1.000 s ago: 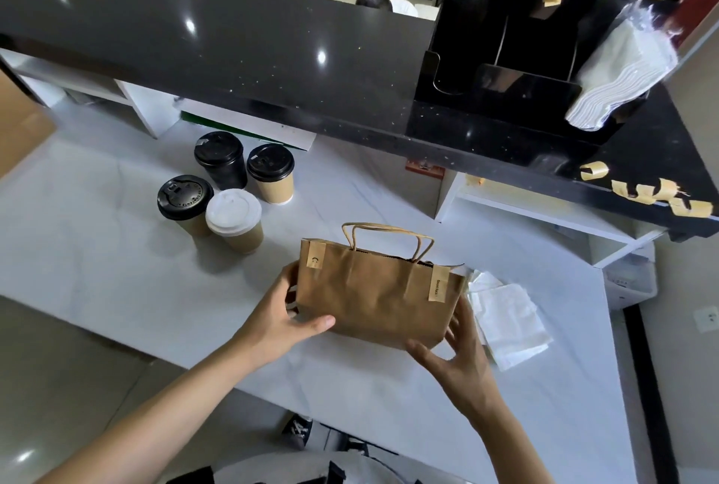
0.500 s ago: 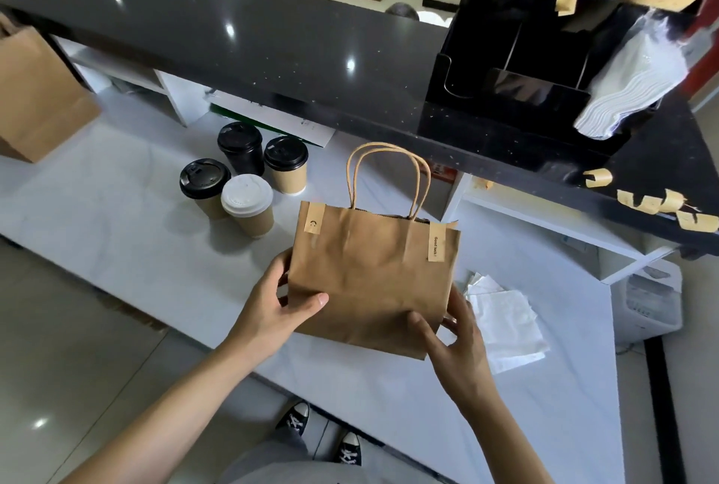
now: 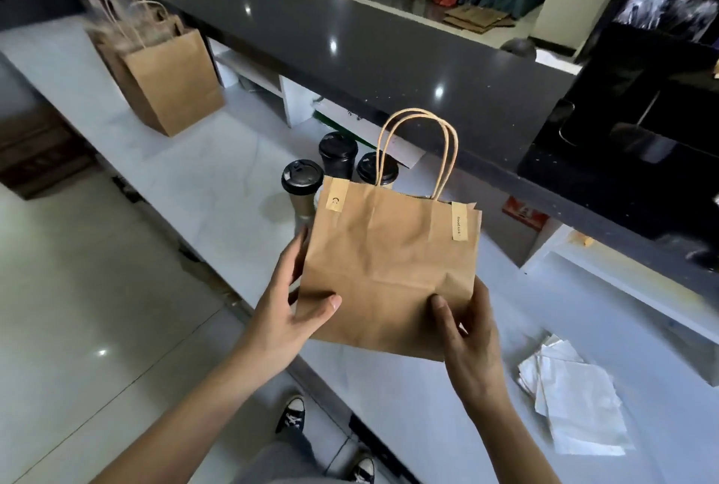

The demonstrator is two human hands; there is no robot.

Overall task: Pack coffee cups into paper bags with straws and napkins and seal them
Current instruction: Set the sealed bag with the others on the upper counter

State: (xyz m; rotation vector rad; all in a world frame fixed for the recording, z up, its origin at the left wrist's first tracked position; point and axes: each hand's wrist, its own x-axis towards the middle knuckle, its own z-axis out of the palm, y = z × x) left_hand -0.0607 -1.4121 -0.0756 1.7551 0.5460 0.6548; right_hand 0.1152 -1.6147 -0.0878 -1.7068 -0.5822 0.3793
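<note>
bag (image 3: pixel 389 269): held upright above counter (image 3: pixel 218 180) edge, two tape strips on top | left hand (image 3: pixel 286 312): fingers clamped on bag's lower left | right hand (image 3: pixel 472 339): fingers clamped on lower right | cups (image 3: pixel 338 156): behind bag

Both hands hold a sealed brown paper bag (image 3: pixel 389 269) upright above the white counter (image 3: pixel 218 180); the left hand (image 3: pixel 290 312) grips its lower left edge, the right hand (image 3: pixel 469 339) its lower right corner; lidded coffee cups (image 3: pixel 301 187) stand behind it; napkins (image 3: pixel 576 394) lie to the right; more paper bags (image 3: pixel 171 75) stand far left.
</note>
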